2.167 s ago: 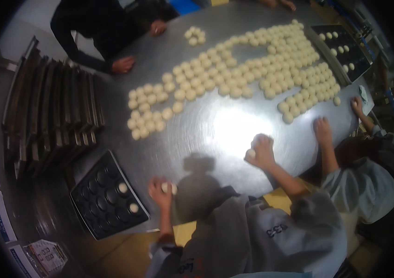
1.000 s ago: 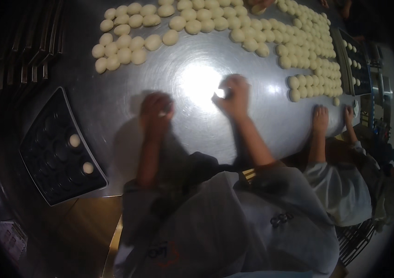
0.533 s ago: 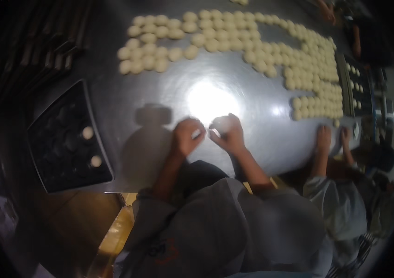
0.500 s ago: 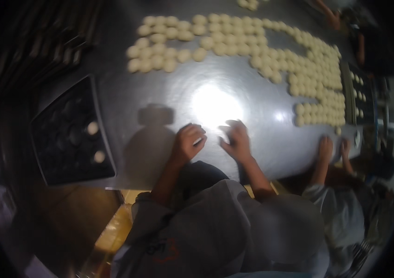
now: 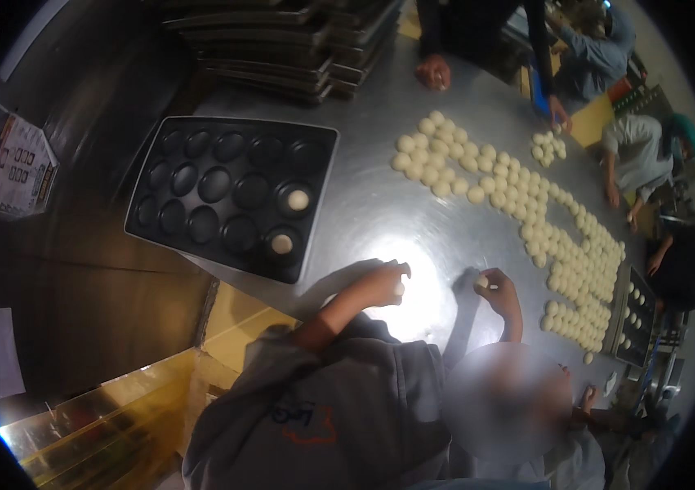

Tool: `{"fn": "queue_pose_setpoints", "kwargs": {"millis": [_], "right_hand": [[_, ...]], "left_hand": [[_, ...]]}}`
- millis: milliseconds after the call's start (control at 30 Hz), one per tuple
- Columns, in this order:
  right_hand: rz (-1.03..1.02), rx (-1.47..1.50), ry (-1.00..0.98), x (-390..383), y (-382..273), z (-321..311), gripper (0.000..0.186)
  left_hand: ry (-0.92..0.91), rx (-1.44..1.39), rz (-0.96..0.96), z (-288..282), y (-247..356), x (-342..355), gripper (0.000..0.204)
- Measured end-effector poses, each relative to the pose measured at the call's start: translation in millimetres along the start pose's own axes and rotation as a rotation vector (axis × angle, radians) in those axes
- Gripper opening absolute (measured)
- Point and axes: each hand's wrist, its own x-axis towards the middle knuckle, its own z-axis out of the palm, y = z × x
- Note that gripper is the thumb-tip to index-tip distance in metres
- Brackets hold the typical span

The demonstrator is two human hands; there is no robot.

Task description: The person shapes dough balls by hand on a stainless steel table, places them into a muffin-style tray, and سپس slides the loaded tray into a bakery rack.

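My left hand (image 5: 382, 285) is above the steel table's near edge, its fingers curled round a small pale dough ball (image 5: 399, 289). To the right, my right hand (image 5: 503, 296) pinches another dough ball (image 5: 482, 282) between thumb and fingers. Left of my hands lies a black baking tray (image 5: 233, 211) with rows of round wells. Two of its wells on the right side each hold a dough ball, one at the upper ball (image 5: 298, 199) and one at the lower ball (image 5: 281, 243). Many dough balls (image 5: 535, 208) cover the table ahead and to the right.
Stacked metal trays (image 5: 282, 57) stand at the far left of the steel table (image 5: 364, 196). A co-worker's hand (image 5: 433, 73) rests on the far side, with others at work beyond. Another dark tray (image 5: 635, 318) with dough balls is at the right. Yellow crates (image 5: 119, 408) sit lower left.
The view has swung left, bringing the black tray nearer the middle. My hands are farther apart, and a dough ball now shows in each. The two balls in the tray stay put.
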Motion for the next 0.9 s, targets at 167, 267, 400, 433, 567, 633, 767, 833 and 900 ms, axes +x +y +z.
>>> {"fn": "queue_pose_setpoints", "kwargs": {"millis": [167, 267, 400, 433, 567, 633, 767, 833, 900], "right_hand": [[-0.263, 0.348, 0.071, 42, -170, 112, 0.038], [-0.483, 0.233, 0.083, 113, -267, 182, 0.043], [-0.631, -0.129, 0.212, 236, -333, 283, 0.047], [-0.561, -0.261, 0.214, 247, -326, 293, 0.048], [-0.563, -0.402, 0.363, 244, -326, 309, 0.052], [-0.585, -0.323, 0.505, 209, -315, 287, 0.051], [-0.158, -0.173, 0.677, 149, -230, 229, 0.049], [-0.040, -0.215, 0.841, 153, -168, 195, 0.044], [-0.010, -0.236, 0.956, 167, -139, 161, 0.038]], "left_hand": [[0.644, -0.055, -0.004, -154, -32, -155, 0.045], [0.734, 0.198, -0.323, -173, -128, -202, 0.044], [0.762, 0.297, -0.366, -174, -202, -203, 0.040], [0.732, 0.311, -0.359, -171, -199, -185, 0.039], [0.747, 0.406, -0.215, -166, -225, -184, 0.042], [0.696, 0.305, -0.244, -173, -211, -191, 0.053], [0.650, 0.281, -0.099, -181, -186, -196, 0.069], [0.662, 0.201, -0.193, -179, -173, -201, 0.072], [0.663, 0.309, -0.105, -182, -154, -198, 0.069]]}}
